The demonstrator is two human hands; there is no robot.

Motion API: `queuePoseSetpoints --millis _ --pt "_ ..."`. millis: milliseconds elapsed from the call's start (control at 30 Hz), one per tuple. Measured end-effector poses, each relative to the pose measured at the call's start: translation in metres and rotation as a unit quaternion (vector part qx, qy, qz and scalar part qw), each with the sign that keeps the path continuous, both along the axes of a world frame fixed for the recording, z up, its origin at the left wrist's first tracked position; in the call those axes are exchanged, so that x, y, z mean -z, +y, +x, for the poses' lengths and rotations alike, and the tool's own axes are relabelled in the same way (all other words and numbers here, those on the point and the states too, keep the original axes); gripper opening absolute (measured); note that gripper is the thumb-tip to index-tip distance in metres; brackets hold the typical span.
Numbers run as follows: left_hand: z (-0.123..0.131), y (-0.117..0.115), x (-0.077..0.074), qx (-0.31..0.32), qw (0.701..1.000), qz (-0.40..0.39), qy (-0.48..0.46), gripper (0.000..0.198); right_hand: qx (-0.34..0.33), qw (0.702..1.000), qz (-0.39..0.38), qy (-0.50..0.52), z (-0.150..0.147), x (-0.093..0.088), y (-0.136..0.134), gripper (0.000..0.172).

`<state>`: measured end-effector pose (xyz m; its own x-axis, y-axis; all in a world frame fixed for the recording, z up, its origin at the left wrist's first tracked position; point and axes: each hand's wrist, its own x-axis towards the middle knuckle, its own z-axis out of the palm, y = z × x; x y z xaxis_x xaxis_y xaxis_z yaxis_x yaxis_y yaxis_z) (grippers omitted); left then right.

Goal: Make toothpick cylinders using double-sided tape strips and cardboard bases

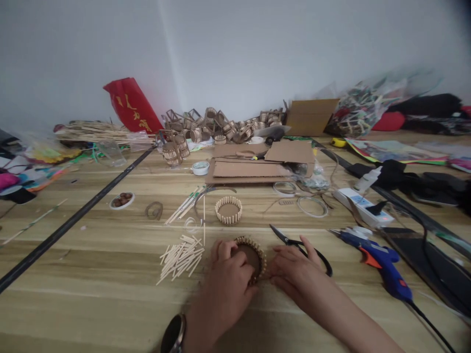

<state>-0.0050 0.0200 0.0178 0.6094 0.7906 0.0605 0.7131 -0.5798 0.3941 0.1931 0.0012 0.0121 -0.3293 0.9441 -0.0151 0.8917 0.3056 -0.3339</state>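
Observation:
A small round basket point(250, 257) with a brown base and a wall of short upright sticks stands on the table before me. My left hand point(231, 267) grips its left side, fingers bent over the rim. At the basket's right wall, the fingertips of my right hand point(294, 269) are drawn together, with one finger raised; what they pinch is hidden. Black-handled scissors point(287, 238) lie partly under my right hand. Left of the basket is a loose pile of short wooden sticks point(182, 257). A second stick-walled ring point(228, 211) sits just beyond.
A blue glue gun point(382, 262) lies at the right, its cord running to the front edge. Behind it is a white power strip point(364, 208). Cardboard sheets point(250, 169) and many small finished baskets point(221, 125) fill the back. A white dish point(122, 201) holds brown balls.

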Motion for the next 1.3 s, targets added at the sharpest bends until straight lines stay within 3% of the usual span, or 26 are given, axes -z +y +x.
queuePoseSetpoints --millis 500,967,1167,1300 --pt "0.020 -0.001 0.033 -0.031 0.996 0.056 -0.061 0.013 0.014 0.997 0.066 0.035 0.000 0.014 0.004 0.009" --pt "0.020 -0.008 0.024 -0.032 0.997 0.035 -0.063 0.021 0.013 0.996 0.091 0.021 0.000 0.018 0.004 0.019" --pt "0.012 -0.005 0.017 -0.004 0.999 -0.004 -0.033 0.020 0.032 0.999 -0.001 0.010 -0.002 0.013 0.004 0.021" --pt "0.007 -0.003 0.014 0.010 1.000 -0.019 -0.013 0.021 0.017 0.998 -0.063 0.015 -0.004 0.002 0.003 0.033"
